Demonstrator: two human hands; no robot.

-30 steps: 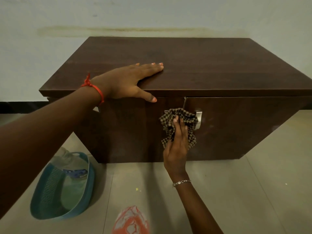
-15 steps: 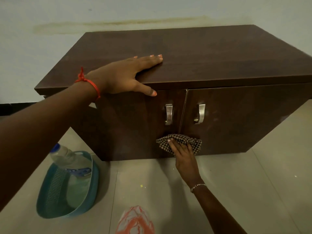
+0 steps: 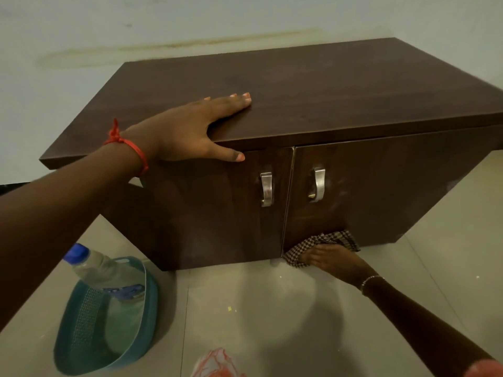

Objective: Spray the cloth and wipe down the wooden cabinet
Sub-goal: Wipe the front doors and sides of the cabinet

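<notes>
- Since half a second ago the right grip point(image 3: 330, 258) has slid down and to the right with the cloth point(image 3: 326, 238). It was just under the two door handles, at the seam; now it is at the bottom edge of the right door. A second ago it covered the handles.
- The left grip point(image 3: 190, 129) has not shifted and is planted on the cabinet point(image 3: 326, 85) top as before.
- Right grip: fingers laid out fairly flat, pressing the checked cloth against the lower door face, nothing curled round it. The cloth is bunched and shows above and to the left of the fingers, touching the door where it meets the floor point(image 3: 272, 308).
- Left grip: palm down, fingers straight on the top panel near its front edge, thumb hooked over the edge onto the left door. It holds nothing.
- Left handle point(image 3: 266, 189) and right handle point(image 3: 318, 185) are above the right grip and below and right of the left grip's thumb, both uncovered. The door seam runs between them.
- Red thread point(image 3: 130, 146) is tied round the left wrist, and a thin bracelet point(image 3: 371, 280) is on the right wrist.
- Well to the left of the right grip, under the left forearm, a teal basket point(image 3: 149, 295) sits on the floor. A clear bottle point(image 3: 92, 268) with a blue cap leans in it, the neck sticking out past the rim.
- Orange-and-white patterned fabric point(image 3: 217, 363) is at the bottom of the view, nearer the camera than the right grip.
</notes>
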